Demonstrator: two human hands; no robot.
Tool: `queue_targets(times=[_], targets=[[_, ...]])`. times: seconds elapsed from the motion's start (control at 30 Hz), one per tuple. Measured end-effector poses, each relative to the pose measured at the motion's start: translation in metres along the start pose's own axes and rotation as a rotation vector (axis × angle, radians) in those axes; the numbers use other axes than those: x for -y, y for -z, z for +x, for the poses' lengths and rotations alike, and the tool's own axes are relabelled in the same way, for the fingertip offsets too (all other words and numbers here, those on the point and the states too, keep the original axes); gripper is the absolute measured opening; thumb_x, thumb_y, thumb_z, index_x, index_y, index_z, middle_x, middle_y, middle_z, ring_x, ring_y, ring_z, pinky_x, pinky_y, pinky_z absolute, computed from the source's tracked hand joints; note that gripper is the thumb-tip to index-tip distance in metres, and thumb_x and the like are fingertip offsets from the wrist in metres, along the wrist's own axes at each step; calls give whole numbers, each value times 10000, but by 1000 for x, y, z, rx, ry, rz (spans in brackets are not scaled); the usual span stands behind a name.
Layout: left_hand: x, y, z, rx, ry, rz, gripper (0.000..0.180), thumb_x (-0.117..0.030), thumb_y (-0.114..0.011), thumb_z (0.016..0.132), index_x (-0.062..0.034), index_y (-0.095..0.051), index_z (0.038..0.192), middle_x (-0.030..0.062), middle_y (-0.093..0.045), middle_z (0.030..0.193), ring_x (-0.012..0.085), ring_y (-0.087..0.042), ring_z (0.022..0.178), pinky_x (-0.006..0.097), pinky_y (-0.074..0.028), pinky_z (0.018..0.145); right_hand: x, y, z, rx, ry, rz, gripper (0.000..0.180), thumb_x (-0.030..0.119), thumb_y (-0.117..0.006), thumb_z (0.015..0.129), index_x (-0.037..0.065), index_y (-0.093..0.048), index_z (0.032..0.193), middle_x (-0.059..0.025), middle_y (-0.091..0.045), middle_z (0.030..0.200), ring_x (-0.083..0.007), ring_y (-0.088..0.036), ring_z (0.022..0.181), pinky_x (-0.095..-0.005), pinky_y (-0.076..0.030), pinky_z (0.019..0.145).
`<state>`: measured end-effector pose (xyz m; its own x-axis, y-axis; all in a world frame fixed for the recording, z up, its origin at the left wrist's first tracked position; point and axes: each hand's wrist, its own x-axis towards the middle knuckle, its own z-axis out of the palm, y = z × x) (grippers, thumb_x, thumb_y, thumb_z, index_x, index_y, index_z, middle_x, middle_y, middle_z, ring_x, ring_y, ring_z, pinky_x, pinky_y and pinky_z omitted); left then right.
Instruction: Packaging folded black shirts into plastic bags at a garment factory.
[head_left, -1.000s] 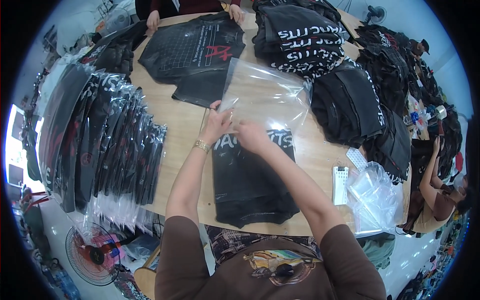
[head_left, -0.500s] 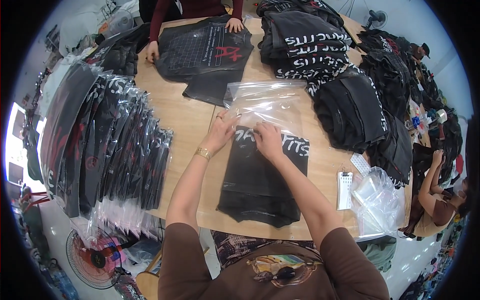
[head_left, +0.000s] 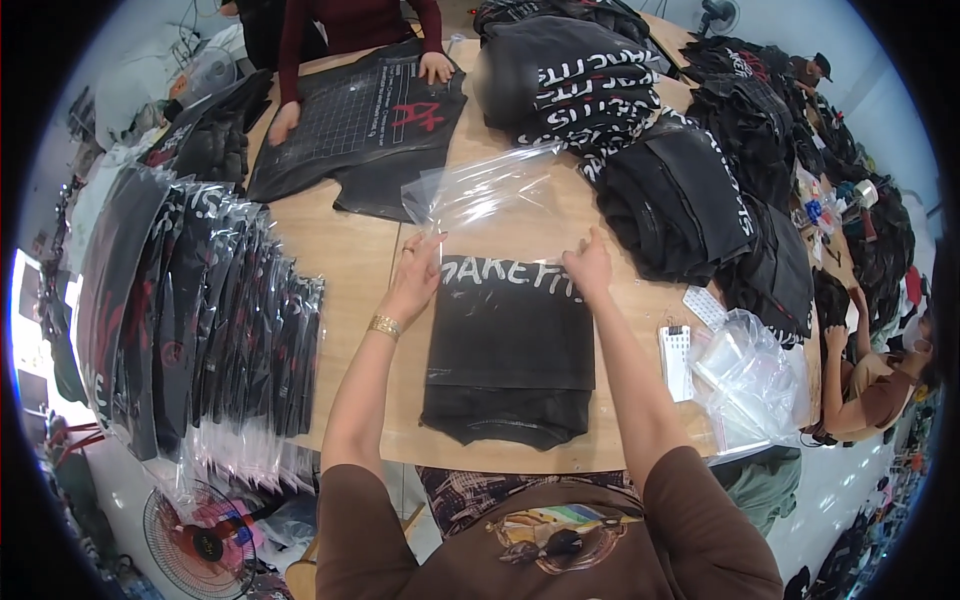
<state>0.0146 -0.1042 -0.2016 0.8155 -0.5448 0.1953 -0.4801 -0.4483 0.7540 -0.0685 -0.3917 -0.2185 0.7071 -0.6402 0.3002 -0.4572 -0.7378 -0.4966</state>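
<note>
A folded black shirt with white lettering along its far edge lies flat in front of me. Beyond that edge spreads a clear plastic bag, its far end creased and lifted. My left hand pinches the bag's near left edge, close to the shirt's far left corner. At the far right corner, my right hand holds the bag's other side, fingertips closed. How far the bag overlaps the shirt I cannot tell.
Bagged black shirts stand in a row at left. Folded black shirts are piled at right, near loose plastic bags and white tag cards. Across the wooden table, another person's hands rest on a spread shirt.
My hands have moved apart to the shirt's two far corners, stretching the bag between them. Across the table, the other person's spread shirt lies more smoothly opened out.
</note>
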Motion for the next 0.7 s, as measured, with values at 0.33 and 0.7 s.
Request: queue_targets(times=[0.33,0.7], targets=[[14,-27,3,-180,-252,207,473,106,-514,731,-133,-560,1136,173,-532,929,263,-565,804,338,-462,703,-29,35,13,346,-165,74,160,191,-633,678,105,-689,800,-93,-668,784,-219,-650,711,-329,-506,677],[0,-34,19,151,174,-294,428,75,-485,791,-96,-572,1173,-20,-598,810,33,-499,650,183,-431,616,-83,73,-34,542,-537,530,135,94,-564,804,-22,-607,859,-62,-613,667,-126,-590,463,-241,-447,366]])
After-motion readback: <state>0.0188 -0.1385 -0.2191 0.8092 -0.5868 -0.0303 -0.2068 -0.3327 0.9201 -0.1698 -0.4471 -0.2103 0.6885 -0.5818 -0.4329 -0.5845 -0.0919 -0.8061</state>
